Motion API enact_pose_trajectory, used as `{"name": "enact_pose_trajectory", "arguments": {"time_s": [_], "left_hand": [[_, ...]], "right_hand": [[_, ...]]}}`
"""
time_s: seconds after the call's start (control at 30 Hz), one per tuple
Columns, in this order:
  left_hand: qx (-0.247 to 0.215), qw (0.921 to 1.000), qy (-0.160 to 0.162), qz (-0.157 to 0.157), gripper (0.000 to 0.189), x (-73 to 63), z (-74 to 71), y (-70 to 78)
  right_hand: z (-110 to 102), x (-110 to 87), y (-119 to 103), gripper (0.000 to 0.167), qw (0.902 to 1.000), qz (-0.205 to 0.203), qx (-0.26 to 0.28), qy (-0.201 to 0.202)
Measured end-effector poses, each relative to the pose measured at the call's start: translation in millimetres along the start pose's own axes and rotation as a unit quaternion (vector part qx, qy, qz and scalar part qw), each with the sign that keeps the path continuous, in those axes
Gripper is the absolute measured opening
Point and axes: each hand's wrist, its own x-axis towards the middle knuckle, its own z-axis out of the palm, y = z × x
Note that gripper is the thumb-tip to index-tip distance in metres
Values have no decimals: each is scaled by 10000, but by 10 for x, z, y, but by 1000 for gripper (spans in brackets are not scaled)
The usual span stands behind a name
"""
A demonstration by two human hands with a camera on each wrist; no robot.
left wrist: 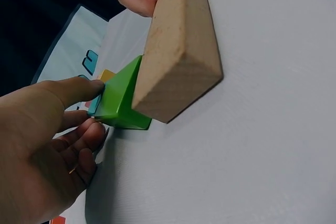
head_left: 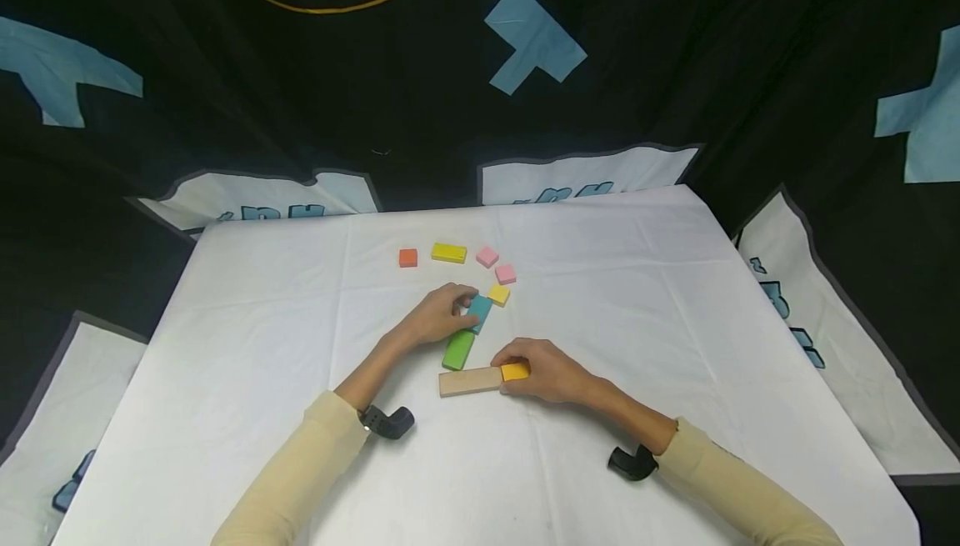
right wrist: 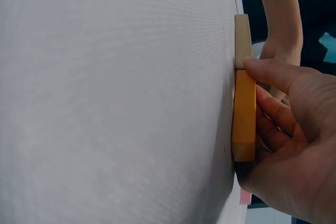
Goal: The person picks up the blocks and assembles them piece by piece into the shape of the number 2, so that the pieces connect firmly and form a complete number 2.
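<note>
My left hand pinches a blue block between thumb and fingers. The blue block's lower end meets a green block, and a small yellow block sits at its upper end. An orange block lies on the table, gripped by my right hand with the thumb near its left end. That end butts against a long plain wooden block. In the left wrist view the green block touches or nearly touches the wooden block; the blue one is mostly hidden.
Farther back on the white-covered table lie two pink blocks, one nearer and one farther, a longer yellow block and a red-orange block. A dark patterned cloth hangs behind the table.
</note>
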Motion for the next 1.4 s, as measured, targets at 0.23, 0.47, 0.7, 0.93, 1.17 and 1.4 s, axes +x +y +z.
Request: {"name": "enact_pose_trajectory", "arguments": {"time_s": [0.23,0.47,0.7,0.93,1.17,1.4], "left_hand": [[-146,9999,-56,-39,54,12,-27,5],[-222,9996,-98,-145,52,16,-39,-44],[-292,9995,-77,-114,52,18,-45,-61],[-310,9994,-39,-158,52,10,-39,-74],[-348,9992,3,-181,53,-2,-18,-91],[-370,9991,50,-194,52,-12,-5,-97]], "right_hand": [[-1,-5,9,29,10000,-72,19,20],[7,0,14,29,10000,-77,-32,23],[10,0,7,29,10000,-43,-3,31],[1,-3,-17,29,10000,0,-1,-5],[3,-6,-25,30,10000,13,-30,-12],[9,-1,-22,29,9999,51,-93,-25]]}}
